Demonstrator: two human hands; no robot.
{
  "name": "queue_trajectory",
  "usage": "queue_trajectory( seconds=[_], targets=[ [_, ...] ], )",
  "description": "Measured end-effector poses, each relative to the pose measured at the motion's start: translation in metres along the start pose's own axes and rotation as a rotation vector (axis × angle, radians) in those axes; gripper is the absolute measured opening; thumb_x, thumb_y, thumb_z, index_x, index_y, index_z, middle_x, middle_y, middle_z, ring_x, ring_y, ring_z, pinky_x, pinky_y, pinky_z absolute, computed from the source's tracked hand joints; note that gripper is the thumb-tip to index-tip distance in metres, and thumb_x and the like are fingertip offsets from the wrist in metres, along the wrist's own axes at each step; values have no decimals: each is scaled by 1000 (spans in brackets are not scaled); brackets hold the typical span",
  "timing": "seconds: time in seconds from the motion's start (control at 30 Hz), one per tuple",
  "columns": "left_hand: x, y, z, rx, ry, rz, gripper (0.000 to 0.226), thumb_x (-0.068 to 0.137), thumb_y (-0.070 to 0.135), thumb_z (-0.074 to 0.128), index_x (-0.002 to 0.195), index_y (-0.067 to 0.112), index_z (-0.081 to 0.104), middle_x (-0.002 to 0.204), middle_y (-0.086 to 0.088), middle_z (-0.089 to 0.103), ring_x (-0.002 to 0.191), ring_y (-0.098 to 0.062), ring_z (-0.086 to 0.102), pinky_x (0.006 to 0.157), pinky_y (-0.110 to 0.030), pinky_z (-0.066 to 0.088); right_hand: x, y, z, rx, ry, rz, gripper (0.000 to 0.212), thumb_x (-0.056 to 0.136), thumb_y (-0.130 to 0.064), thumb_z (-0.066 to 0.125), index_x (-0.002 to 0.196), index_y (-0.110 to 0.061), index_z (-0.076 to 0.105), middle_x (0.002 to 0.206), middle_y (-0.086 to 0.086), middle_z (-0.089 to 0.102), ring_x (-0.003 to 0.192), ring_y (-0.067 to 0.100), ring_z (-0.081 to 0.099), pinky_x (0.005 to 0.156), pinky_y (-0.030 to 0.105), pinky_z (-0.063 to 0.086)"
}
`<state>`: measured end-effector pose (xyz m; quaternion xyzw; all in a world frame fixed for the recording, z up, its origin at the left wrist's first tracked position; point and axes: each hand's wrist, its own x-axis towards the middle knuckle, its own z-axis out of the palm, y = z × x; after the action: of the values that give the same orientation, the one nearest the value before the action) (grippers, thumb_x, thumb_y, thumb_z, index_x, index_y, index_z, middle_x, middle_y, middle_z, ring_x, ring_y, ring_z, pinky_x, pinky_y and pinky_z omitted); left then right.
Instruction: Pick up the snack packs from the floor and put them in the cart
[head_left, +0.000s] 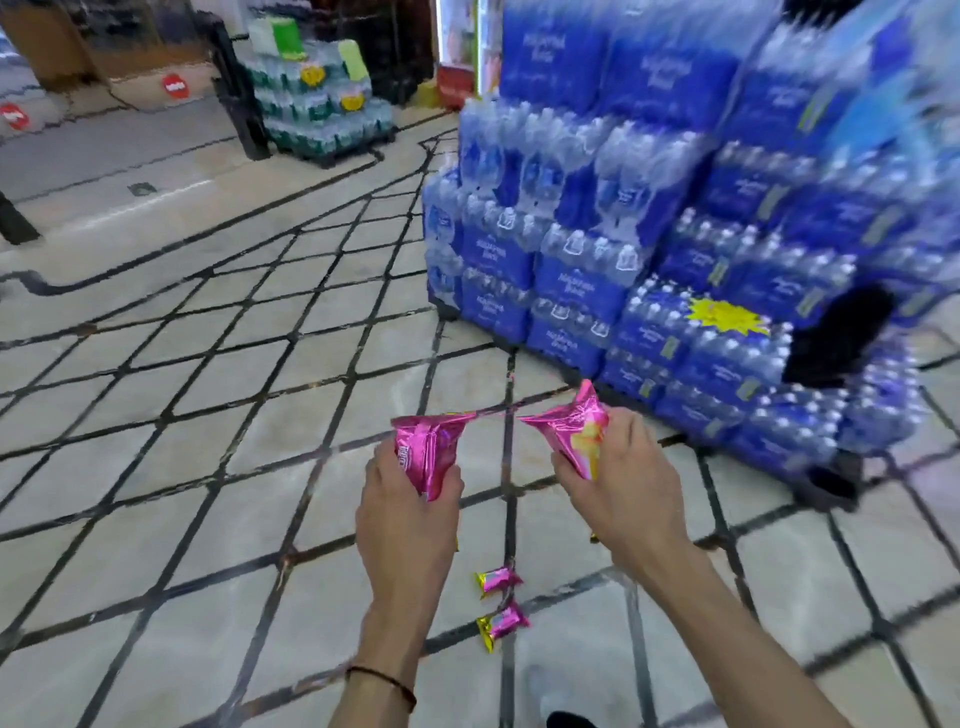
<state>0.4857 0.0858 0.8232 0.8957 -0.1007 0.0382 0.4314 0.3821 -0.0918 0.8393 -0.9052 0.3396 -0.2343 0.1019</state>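
On floor (208, 426), two snack packs (497, 580), diagonal.

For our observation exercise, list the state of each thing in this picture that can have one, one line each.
Left hand: grips the pink pack's left part.
Right hand: grips its right part.
Pink pack: held up, crumpled, stretched between both hands.
Small snack packs: two, lying loose below the hands, unheld.
Water packs: stacked, shrink-wrapped.
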Motion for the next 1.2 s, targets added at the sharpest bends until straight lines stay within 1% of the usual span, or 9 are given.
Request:
queue_trajectory(
  seconds=[0.1,0.23,0.33,0.47,0.7,0.83,0.93,1.07,1.2],
  targets=[
    [-23,34,36,-3,-140,82,59,85,53,68,131,26,43,109,0,60,92,-26,61,81,-45,55,-20,55,-35,-84,101,129,49,81,-51,71,101,-14,46,91,2,52,83,25,51,61,31,34],
    [-66,83,80,-47,-313,211,57,82,52,69,127,26,46,105,0,60,89,-26,61,78,-46,54,-56,123,-79,-136,159,341,48,84,-55,65,101,-15,45,92,1,51,84,25,52,61,34,40],
    [-107,122,112,-77,-430,321,55,82,50,71,126,28,45,103,2,61,87,-26,61,74,-43,53,-92,171,-116,-177,232,506,50,82,-53,68,103,-13,47,95,4,55,89,27,53,65,38,45],
    [-175,182,156,-125,-571,476,54,84,48,71,126,26,46,107,0,60,92,-28,61,71,-38,47,-148,237,-175,-240,301,697,49,83,-54,67,106,-17,44,100,1,54,93,23,51,70,35,48],
    [-345,279,218,-199,-802,738,53,83,45,74,124,25,48,104,-3,62,94,-32,60,74,-41,48,-269,352,-273,-270,444,971,54,83,-56,66,114,-18,43,102,-1,51,94,19,52,73,36,52],
    [-455,323,242,-253,-917,836,53,84,46,73,126,26,47,105,1,61,93,-25,59,77,-39,48,-340,414,-326,-348,510,1086,55,82,-52,70,113,-15,44,104,3,53,97,23,54,73,34,49],
    [-534,351,257,-276,-1008,896,51,85,47,70,126,27,46,104,4,59,90,-22,59,74,-38,49,-393,455,-363,-420,503,1185,56,82,-53,68,115,-14,44,105,3,53,98,23,53,74,32,45],
    [-627,382,273,-271,-1119,951,52,84,48,72,124,28,46,99,8,58,83,-19,58,66,-33,44,-450,499,-407,-440,550,1316,60,83,-55,66,122,-18,41,111,1,53,101,20,51,77,33,49],
    [-688,406,301,-219,-1198,1040,60,82,50,72,132,30,44,105,7,59,90,-21,61,71,-36,51,-484,542,-427,-430,573,1445,57,83,-54,66,118,-15,44,109,3,54,101,22,52,75,32,47]
  ],
)
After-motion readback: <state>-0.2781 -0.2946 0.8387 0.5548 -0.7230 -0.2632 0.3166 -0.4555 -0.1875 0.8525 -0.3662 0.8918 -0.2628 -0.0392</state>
